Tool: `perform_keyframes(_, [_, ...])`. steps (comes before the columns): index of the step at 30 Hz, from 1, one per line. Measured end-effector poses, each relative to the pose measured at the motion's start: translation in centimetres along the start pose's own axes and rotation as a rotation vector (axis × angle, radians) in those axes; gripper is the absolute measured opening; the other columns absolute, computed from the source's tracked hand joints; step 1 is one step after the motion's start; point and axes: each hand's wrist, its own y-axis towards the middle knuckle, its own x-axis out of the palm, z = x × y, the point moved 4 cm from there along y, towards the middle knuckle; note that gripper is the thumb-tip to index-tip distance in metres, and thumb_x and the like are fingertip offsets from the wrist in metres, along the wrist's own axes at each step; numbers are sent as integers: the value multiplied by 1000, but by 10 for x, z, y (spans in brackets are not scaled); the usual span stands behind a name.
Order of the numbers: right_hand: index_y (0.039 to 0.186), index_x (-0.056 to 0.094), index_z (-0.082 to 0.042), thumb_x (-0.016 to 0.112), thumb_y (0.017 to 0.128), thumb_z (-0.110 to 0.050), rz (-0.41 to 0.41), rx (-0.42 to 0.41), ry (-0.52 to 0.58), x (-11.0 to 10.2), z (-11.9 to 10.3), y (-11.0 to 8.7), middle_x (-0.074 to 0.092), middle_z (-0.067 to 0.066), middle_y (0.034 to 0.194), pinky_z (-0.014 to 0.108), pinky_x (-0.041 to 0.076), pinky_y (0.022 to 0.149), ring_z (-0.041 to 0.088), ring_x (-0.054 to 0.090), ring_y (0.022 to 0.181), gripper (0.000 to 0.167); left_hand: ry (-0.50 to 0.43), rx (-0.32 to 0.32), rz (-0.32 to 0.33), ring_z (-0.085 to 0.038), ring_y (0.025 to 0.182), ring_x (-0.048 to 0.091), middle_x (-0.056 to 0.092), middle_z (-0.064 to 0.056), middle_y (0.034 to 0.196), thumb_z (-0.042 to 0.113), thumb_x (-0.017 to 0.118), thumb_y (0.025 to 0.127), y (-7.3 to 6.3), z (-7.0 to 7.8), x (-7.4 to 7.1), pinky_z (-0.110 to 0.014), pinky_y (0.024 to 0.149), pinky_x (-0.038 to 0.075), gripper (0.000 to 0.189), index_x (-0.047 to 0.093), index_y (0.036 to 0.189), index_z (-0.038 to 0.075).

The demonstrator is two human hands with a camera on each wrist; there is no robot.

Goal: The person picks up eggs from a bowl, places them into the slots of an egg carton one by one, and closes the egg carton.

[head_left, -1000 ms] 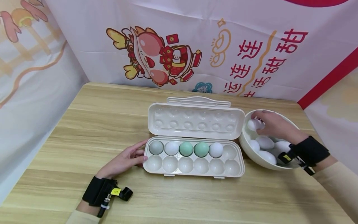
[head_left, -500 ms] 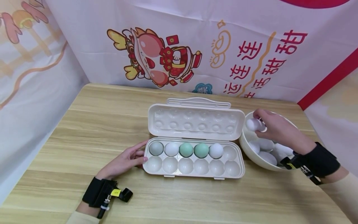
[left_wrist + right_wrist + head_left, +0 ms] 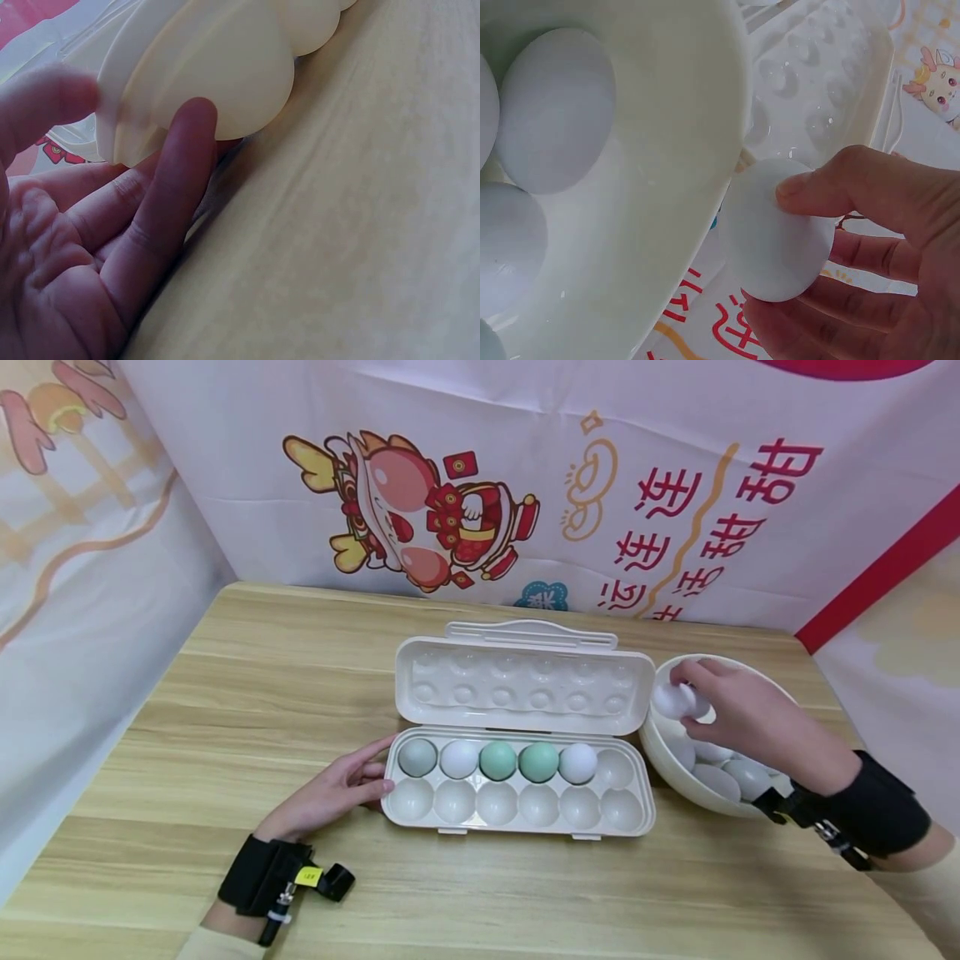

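Note:
A white plastic egg carton [image 3: 497, 803] lies with its lid [image 3: 525, 689] folded back. Along its far row sit a grey egg [image 3: 417, 757], a white egg [image 3: 459, 759], two pale green eggs [image 3: 517, 762] and another white egg [image 3: 578, 763]. My left hand [image 3: 333, 789] holds the carton's left end, thumb at the rim; in the left wrist view a finger [image 3: 169, 187] presses against the cup's underside. Over the near-left rim of a cream bowl [image 3: 660, 760], my right hand [image 3: 738, 702] holds a white egg [image 3: 772, 232] between thumb and fingers.
Several more eggs [image 3: 559, 112] lie inside the bowl, which stands close to the carton's right end. Beneath everything is a wood-grain table [image 3: 480, 902]. Printed cloth [image 3: 480, 410] hangs behind its back edge and along the sides.
My right hand has lifted the egg from inside the bowl and shifted slightly left to the bowl's rim. My left hand has stayed at the carton's end.

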Motion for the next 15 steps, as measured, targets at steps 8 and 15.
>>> perform_keyframes(8, [109,60,-5,91,62,-10,-39,13,-3,-1,-15,-6,65,11,96,35,56,60,17,54,66,55,3,-5,6,-24,100,64,53,-35,124,5,52,99,-1,0,-1,-35,82,54,67,12,153,-3])
perform_keyframes(15, [108,62,-4,90,63,-9,-16,-12,-5,-1,-28,-6,65,13,97,37,55,58,19,57,68,53,-5,-6,5,-24,100,64,53,-35,123,5,53,99,0,-1,0,-35,83,54,68,11,153,-3])
